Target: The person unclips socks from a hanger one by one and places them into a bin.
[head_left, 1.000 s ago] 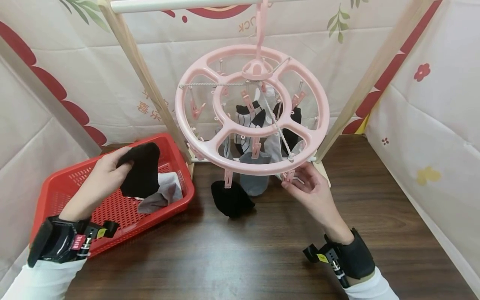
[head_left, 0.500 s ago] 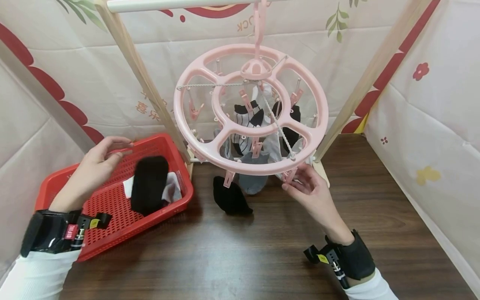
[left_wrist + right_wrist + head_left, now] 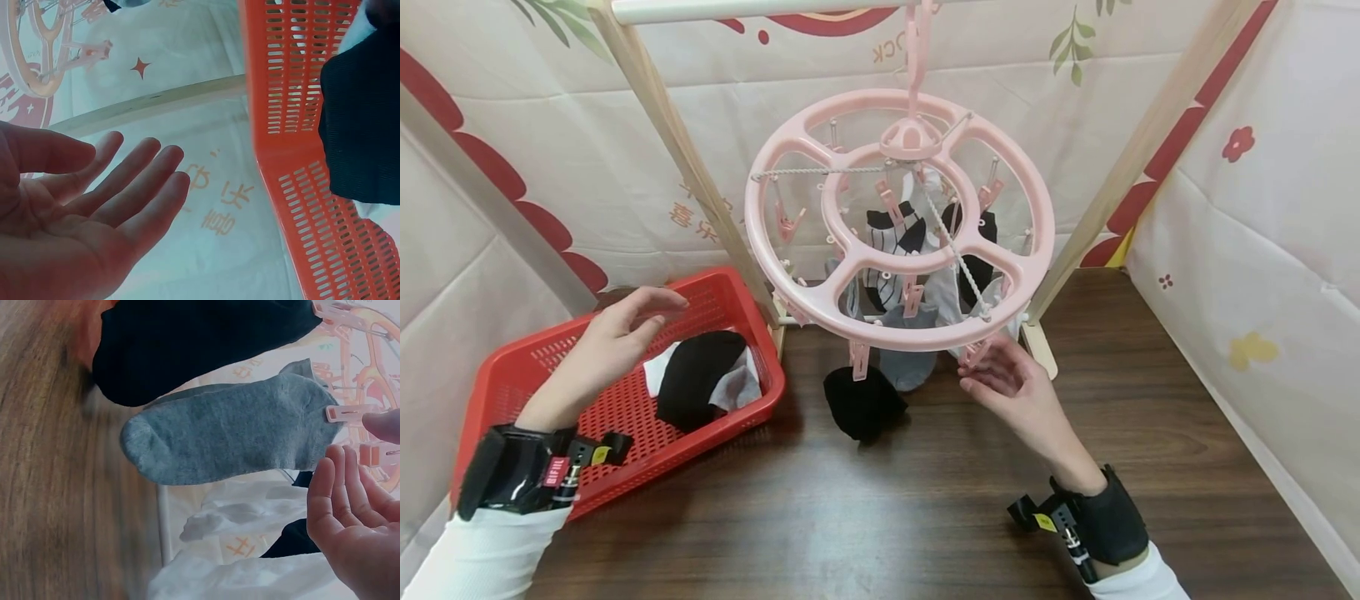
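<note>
My left hand [image 3: 617, 337] hovers over the red basket [image 3: 715, 421], fingers relaxed and nothing in them. Below it in the basket, a black sock [image 3: 696, 375] lies over grey and white ones. My right hand [image 3: 1018, 392] is at the front right of the pink round hanger [image 3: 895, 335], its fingers loosely bent around a pink clip [image 3: 378, 454] without a visible pinch. In the right wrist view, a grey sock [image 3: 231, 434] hangs from another clip [image 3: 347, 414] beside the thumb. A black sock [image 3: 861, 404] hangs from the front clip [image 3: 859, 360].
Striped, white and black socks hang further back on the hanger, partly hidden by its ring. The hanger hooks over a white bar [image 3: 760, 10] on a wooden frame [image 3: 677, 142]. Printed cloth walls surround the brown tabletop [image 3: 820, 517].
My left hand has let go of the black sock, which dropped and folded over in the basket. My right hand has stayed by the clip, its thumb slightly lower.
</note>
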Demonstrator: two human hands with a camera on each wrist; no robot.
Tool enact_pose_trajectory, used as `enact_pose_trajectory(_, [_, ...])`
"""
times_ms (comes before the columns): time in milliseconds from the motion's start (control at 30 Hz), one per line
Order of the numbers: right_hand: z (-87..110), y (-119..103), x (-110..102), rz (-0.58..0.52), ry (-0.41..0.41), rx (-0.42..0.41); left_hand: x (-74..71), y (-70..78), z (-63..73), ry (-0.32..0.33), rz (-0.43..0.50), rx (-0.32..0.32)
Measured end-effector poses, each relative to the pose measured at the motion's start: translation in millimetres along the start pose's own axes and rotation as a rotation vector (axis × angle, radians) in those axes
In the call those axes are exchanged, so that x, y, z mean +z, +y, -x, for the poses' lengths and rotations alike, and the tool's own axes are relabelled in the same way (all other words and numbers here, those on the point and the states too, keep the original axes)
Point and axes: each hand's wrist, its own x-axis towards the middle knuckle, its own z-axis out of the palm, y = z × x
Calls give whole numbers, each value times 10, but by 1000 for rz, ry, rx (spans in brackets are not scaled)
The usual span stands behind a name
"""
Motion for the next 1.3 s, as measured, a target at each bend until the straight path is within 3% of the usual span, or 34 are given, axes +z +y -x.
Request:
enact_pose_trajectory(133, [13, 38, -1, 43, -34, 26, 45, 8, 23, -11, 8, 21])
enact_pose_trajectory(267, [11, 91, 48, 157, -108, 39, 99, 26, 24, 1, -17, 80])
enact_pose_trajectory(533, [-23, 132, 294, 295, -212, 47, 255, 81, -8, -21, -32, 166])
enact_pose_trajectory(867, [-228, -60, 577, 481, -215, -73, 538, 254, -61, -79, 90, 287])
enact_pose_trajectory(1300, [-489, -232, 739, 314, -282, -124, 1098, 415, -33, -78, 40, 393])
